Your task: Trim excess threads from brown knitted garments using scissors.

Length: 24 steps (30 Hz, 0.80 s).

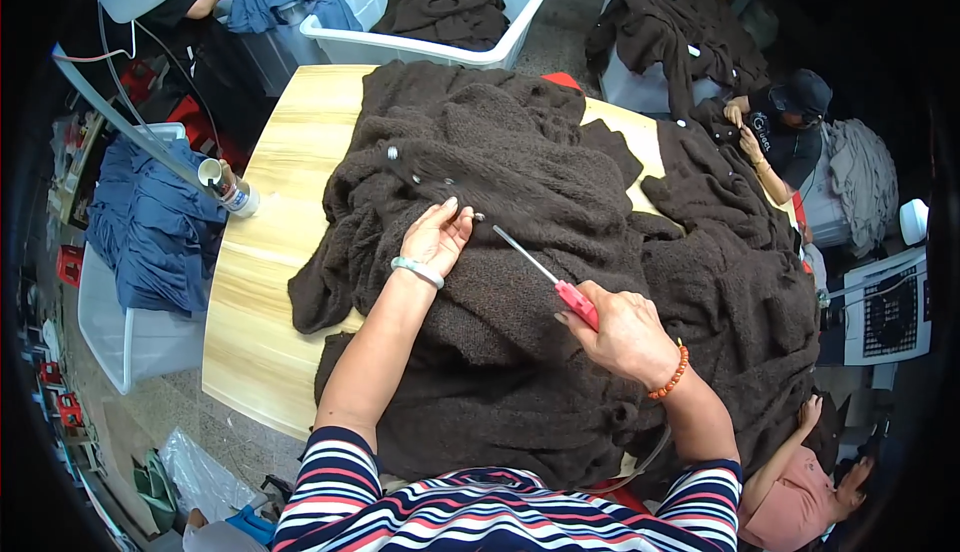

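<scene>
A dark brown fuzzy knit garment (520,292) lies spread and rumpled on the table in front of me. Small pale buttons (392,153) show along a smoother band of it. My left hand (438,236) has its fingers bent and pinches the garment beside a small button (479,217). In my right hand (632,332) is a tool with a red handle and a long thin metal shaft (526,255). Its tip points toward the left fingers, a short way from the button. The exact kind of tool cannot be made out.
More brown knitwear covers the right part of the wooden table (262,292). A cup-like container (228,187) stands at its left edge. White bins (325,40) hold brown and blue clothes. Co-workers handle garments at far left and right; another person (795,492) sits lower right.
</scene>
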{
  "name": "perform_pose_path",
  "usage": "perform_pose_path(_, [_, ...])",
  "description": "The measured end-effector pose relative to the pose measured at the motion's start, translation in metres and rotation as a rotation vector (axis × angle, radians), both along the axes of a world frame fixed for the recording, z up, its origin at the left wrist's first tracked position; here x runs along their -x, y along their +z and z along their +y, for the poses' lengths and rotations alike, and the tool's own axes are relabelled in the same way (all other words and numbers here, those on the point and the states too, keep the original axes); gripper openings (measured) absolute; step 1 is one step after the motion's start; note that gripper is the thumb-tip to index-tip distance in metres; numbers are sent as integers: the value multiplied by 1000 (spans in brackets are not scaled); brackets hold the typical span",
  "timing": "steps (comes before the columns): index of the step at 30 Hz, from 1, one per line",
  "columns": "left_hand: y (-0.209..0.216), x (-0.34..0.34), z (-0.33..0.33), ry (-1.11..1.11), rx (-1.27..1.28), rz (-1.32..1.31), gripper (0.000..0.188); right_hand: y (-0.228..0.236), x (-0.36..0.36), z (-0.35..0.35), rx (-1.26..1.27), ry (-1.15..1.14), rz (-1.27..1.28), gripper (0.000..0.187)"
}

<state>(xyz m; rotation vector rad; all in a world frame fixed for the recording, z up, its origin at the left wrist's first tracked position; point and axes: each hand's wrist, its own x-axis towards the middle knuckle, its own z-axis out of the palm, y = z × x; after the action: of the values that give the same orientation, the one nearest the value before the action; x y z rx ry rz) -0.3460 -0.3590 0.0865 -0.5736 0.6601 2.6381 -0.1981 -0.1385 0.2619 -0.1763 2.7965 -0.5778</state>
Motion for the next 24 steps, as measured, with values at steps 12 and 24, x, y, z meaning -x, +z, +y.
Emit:
perform_pose_path(12, [24, 29, 3, 42, -89, -48, 40, -5, 1, -2, 68, -47, 7, 26])
perform_pose_path(24, [-21, 22, 11, 93, 19, 39, 16, -14, 67, -36, -86, 78, 18, 31])
